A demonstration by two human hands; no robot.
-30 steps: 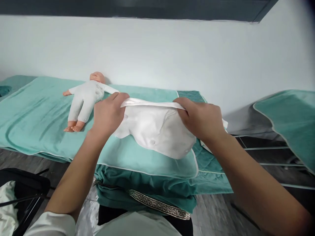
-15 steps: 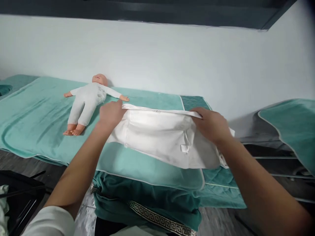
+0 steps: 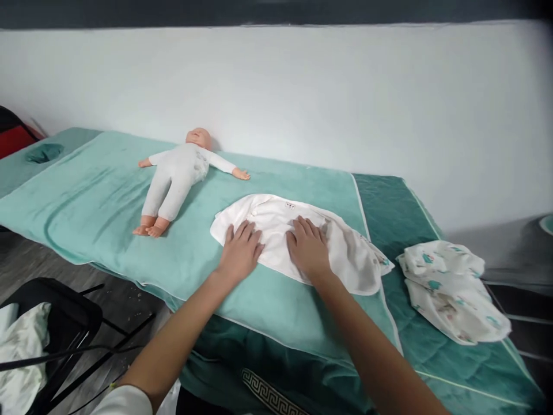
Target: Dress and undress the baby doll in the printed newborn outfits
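A white cloth piece (image 3: 276,253), with a small printed label near its far edge, lies spread on the green-covered bed. It looks like a baby wrap or garment; its exact kind I cannot tell. My left hand (image 3: 242,248) rests flat on its left part, fingers spread. On its middle lies my right hand (image 3: 307,246), palm down with fingers out. A baby doll (image 3: 176,170) in a white body suit lies on its back to the left, arms stretched out, apart from both hands.
A folded white cloth with a green print (image 3: 449,288) lies on the bed's dark green quilted right end. The light green cover (image 3: 99,196) spreads beneath the doll. A black chair (image 3: 73,311) holding a crumpled cloth (image 3: 28,351) stands at lower left. A white wall (image 3: 302,104) runs behind.
The white cloth has come down from between my hands onto the bed. Both hands have let go of its edge and now lie flat on it. The view has shifted, showing the folded printed cloth.
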